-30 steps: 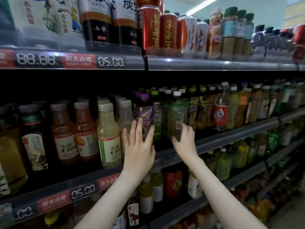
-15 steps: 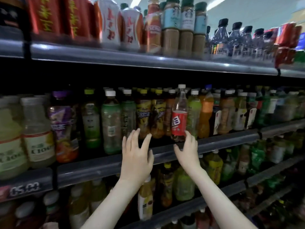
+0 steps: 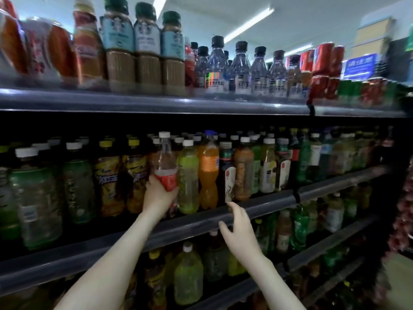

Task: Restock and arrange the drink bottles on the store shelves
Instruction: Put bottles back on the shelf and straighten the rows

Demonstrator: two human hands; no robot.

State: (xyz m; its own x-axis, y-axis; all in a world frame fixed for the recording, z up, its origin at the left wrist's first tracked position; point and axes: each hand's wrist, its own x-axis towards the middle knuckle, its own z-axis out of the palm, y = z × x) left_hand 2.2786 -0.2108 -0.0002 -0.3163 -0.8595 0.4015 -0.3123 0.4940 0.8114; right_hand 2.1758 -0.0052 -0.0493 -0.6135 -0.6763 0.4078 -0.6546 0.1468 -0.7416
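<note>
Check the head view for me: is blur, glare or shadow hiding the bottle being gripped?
Head view: motion blur smears the top-shelf bottles at left and the right edge; glare streaks the top shelf rail, with deep shadow beneath; the wide lens bows the shelves. The red-labelled bottle gripped by the left hand is visible, label unreadable.

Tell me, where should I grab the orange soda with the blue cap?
Pinch the neck under the blue cap, reaching in from the front. The orange soda stands upright, squeezed between a green bottle and a dark bottle, so its sides are blocked, but its top pokes above them.
</note>
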